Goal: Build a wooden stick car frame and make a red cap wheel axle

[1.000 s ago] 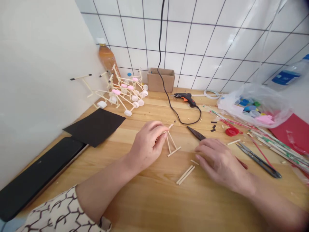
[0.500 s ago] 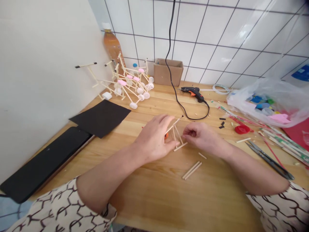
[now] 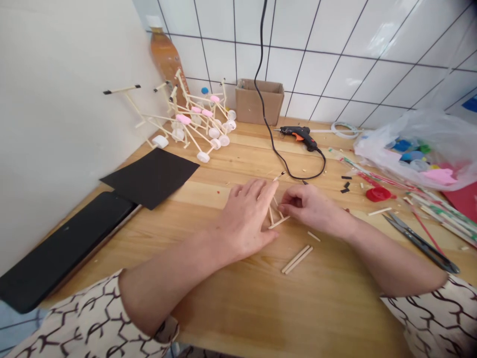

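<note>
A small frame of pale wooden sticks [image 3: 279, 222] stands on the table between my hands, its upper stick ending in a black tip. My left hand [image 3: 246, 216] is beside it on the left, fingers stretched and thumb apart, hiding part of the frame. At the frame's right side, the thumb and forefinger of my right hand [image 3: 303, 205] are pinched together at a slanting stick. Whether a smaller piece is between them I cannot see. In front lie two short wooden sticks [image 3: 297, 259] side by side and a thinner stick piece [image 3: 313, 236].
Several finished stick models [image 3: 194, 119] with white wheels stand at back left, near a bottle [image 3: 166, 57]. Black sheet [image 3: 151, 176] and dark slab [image 3: 70, 248] lie left. A glue gun [image 3: 300, 135], cardboard box [image 3: 259, 102], scissors [image 3: 419, 241], red cap [image 3: 378, 194] and plastic bag [image 3: 436, 154] are farther off.
My left hand has flattened, its thumb dropping away from the frame's lower stick, and now covers more of the frame. My right hand has shifted slightly left against the frame. The camera view tilted slightly.
</note>
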A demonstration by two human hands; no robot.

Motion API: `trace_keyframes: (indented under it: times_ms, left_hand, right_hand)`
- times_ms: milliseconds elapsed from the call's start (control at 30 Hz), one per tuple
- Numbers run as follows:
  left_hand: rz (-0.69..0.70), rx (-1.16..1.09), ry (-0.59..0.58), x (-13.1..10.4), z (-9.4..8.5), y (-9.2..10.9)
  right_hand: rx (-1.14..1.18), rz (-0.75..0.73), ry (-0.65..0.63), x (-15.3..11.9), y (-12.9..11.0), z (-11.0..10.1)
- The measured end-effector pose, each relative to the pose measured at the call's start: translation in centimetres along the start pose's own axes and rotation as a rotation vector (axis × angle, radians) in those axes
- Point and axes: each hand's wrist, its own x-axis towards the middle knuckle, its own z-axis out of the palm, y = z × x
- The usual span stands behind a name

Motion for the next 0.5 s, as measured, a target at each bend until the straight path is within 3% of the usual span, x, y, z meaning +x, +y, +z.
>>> trace_keyframes:
  times_ms: [500]
  left_hand:
    - [0.014,0.015,0.051,0.07,0.58,-0.22]
  right_hand:
    - [0.023,-0.004,-0.015,0.08,0.02,0.09]
